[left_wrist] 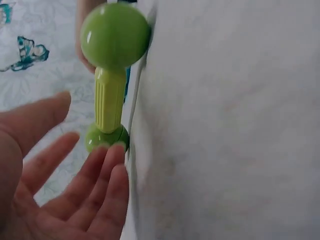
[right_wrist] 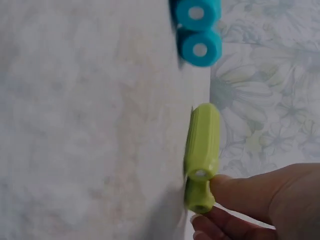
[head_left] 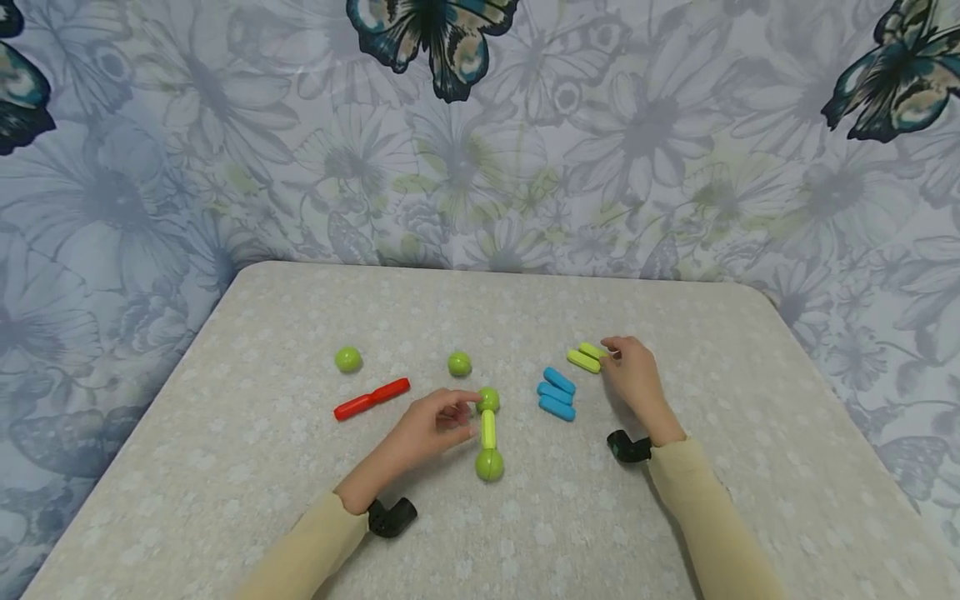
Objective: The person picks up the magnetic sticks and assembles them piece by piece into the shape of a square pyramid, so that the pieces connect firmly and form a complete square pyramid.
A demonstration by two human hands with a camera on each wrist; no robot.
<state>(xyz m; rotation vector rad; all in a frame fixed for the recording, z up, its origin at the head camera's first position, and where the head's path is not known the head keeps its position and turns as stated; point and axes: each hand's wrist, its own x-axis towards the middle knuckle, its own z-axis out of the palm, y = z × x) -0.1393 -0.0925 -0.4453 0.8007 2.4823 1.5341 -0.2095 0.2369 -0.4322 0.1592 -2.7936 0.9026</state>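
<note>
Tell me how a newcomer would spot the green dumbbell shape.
On the patterned table, find the left hand. Just right of it lies the green dumbbell shape. Two balls joined by a yellow-green stick set it apart from the two loose green balls farther back.

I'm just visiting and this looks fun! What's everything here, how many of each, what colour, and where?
Glossy round plastic-looking balls: four, green; two loose farther back, two capping a rod in the middle
Short ridged rods: three, yellow-green; one between two balls, two loose at the right hand
Short blue rods: three, blue, side by side, right of centre
Short red rods: two, red, end to end, left of centre
Patterned tabletop: one, pale beige, beneath everything
Floral backdrop: one, grey, blue and white, behind the table
Black wrist devices: two, black, one per wrist
Long sleeves: two, cream-yellow, on both arms
Hands: two, bare; left hand by the capped rod's far ball, right at a loose rod
</note>
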